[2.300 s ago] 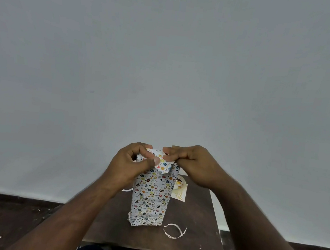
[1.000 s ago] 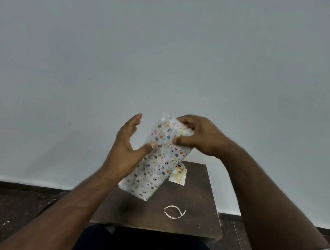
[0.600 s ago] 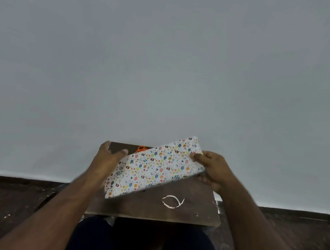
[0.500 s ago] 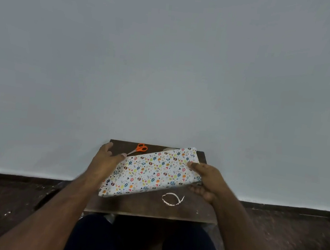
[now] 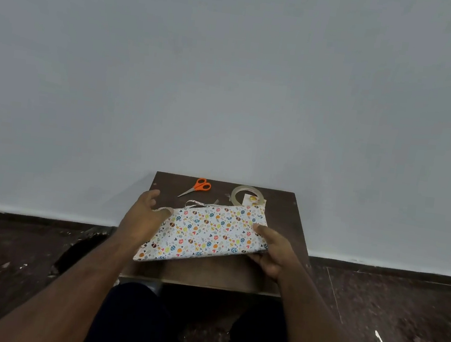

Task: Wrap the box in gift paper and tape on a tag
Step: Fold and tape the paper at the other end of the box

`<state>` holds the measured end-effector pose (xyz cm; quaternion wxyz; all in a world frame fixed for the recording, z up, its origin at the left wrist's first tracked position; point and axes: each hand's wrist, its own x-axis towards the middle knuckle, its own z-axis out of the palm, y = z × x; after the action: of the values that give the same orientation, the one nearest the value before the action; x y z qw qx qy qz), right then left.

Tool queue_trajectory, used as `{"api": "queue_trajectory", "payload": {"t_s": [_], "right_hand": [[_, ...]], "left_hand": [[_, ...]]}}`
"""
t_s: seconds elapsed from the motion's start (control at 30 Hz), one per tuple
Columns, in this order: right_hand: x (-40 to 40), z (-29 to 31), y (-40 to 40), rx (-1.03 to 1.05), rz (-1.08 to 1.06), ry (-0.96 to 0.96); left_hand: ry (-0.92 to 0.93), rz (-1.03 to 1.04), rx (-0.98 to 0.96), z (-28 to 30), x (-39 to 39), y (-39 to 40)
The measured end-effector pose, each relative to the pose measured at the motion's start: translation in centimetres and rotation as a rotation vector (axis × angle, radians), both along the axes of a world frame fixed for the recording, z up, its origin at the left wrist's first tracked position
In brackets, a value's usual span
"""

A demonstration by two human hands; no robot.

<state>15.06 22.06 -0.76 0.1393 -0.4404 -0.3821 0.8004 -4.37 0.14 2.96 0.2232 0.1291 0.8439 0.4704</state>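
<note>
1. Head view, landmark: I take the dark wooden table (image 5: 283, 222) as reference; it stands against a pale wall, with dark floor on either side.
2. Wrapped box (image 5: 206, 233): I see it lying lengthwise across the middle of the table, covered in white paper with small coloured figures, its left end nearer the table's front edge than its right end.
3. Left hand (image 5: 143, 217): it sits at the box's left end, over the table's left edge. The thumb touches the box's upper left corner; the fingers are loosely spread and grip nothing.
4. Right hand (image 5: 273, 250): it holds the box's right end, thumb on the top face and fingers curled beneath, toward the table's right side.
5. Scissors (image 5: 195, 187): orange handles, lying at the table's back, behind the box and apart from it.
6. Tape roll (image 5: 247, 195): at the table's back right, just behind the box.
7. Tag (image 5: 253, 201): a pale card partly under the tape roll, its front edge hidden by the box.
8. Paper strip (image 5: 196, 203): a curled offcut touching the box's far edge.
</note>
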Motion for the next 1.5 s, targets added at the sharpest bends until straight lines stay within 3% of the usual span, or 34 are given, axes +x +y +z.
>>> {"api": "queue_trajectory", "payload": {"t_s": [0.23, 0.4, 0.57, 0.87, 1.17, 1.37, 1.5], "right_hand": [[-3.2, 0.5, 2.0, 0.046, 0.006, 0.103], [-0.2, 1.2, 1.0, 0.064, -0.049, 0.021], [3.9, 0.7, -0.6, 0.138, -0.078, -0.114], [4.1, -0.6, 1.0, 0.774, 0.261, -0.606], [4.0, -1.5, 0.7, 0.838, 0.200, -0.674], [3.8, -0.6, 1.0, 0.722, 0.210, -0.644], [3.5, 0.5, 1.0, 0.839, 0.208, -0.664]], "left_hand": [[0.102, 0.019, 0.065, 1.3, -2.3, 1.3], [0.177, -0.073, -0.028, 1.7, -1.3, 2.3], [0.140, -0.194, -0.119, 0.6, 0.8, 2.2], [0.205, -0.232, -0.230, -1.0, 1.8, 1.6], [0.267, -0.251, -0.209, -3.1, 2.4, 1.2], [0.288, -0.291, -0.222, -2.6, 2.9, 1.0], [0.258, -0.326, -0.251, -3.1, 2.3, 1.0]]}}
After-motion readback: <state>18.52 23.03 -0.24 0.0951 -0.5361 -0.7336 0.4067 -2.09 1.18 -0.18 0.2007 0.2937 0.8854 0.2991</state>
